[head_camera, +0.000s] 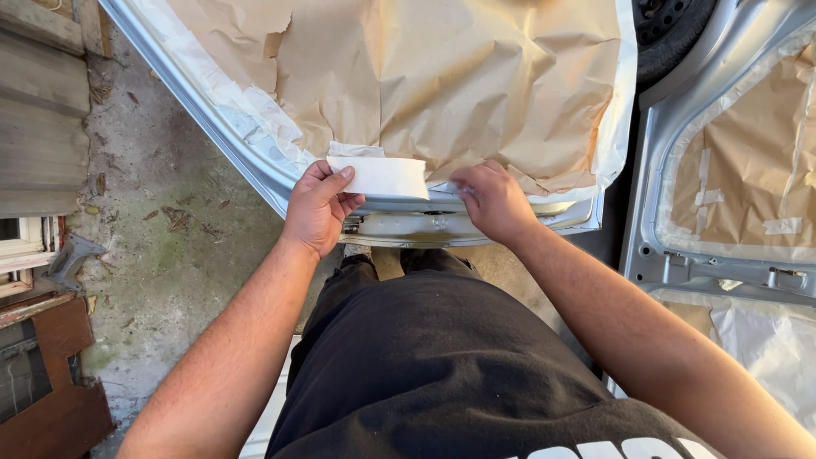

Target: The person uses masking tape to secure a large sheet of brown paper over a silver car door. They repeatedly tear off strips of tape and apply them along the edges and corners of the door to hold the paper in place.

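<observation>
Both arms stretched forward, over the silver door. Left hand curled, pinching a white tape roll at the door's near edge, roll lying sideways. Right hand pressing fingertips down just beside it; grip unclear. Brown paper beyond.

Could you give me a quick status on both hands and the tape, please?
Left hand grips white tape roll. Right hand presses tape end at edge of brown masking paper on silver car panel. Nothing between the hands.
</observation>
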